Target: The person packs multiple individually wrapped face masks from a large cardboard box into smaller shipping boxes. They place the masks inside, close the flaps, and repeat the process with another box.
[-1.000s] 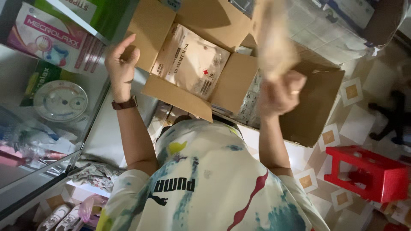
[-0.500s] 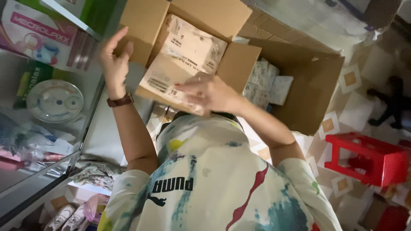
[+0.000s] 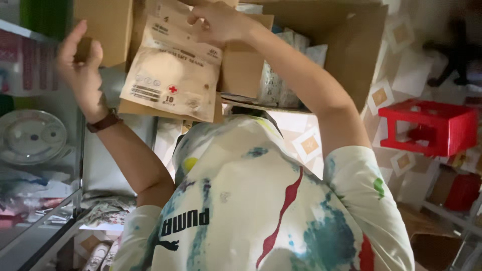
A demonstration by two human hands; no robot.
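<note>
My right hand (image 3: 216,22) pinches the top edge of a flat tan paper packet (image 3: 173,75) with a small red cross mark, and the packet hangs in front of an open small cardboard box (image 3: 241,60). My left hand (image 3: 80,75), with a brown wrist strap, curls its fingers on that box's left flap (image 3: 103,30), thumb raised. Behind it, a larger brown carton (image 3: 351,50) stands open, with several pale wrapped packs (image 3: 281,75) stacked inside. My paint-splashed white shirt (image 3: 261,211) fills the lower frame.
A glass display cabinet (image 3: 45,200) stands at the left, holding a round clear dish (image 3: 32,135) and boxed goods. A red plastic stool (image 3: 427,125) sits on the patterned tile floor (image 3: 306,145) at the right, with more red items (image 3: 462,190) below it.
My right hand dropped from holding a packet high, reached into the small box and now lifts a tan packet out. My left hand stays on the flap.
</note>
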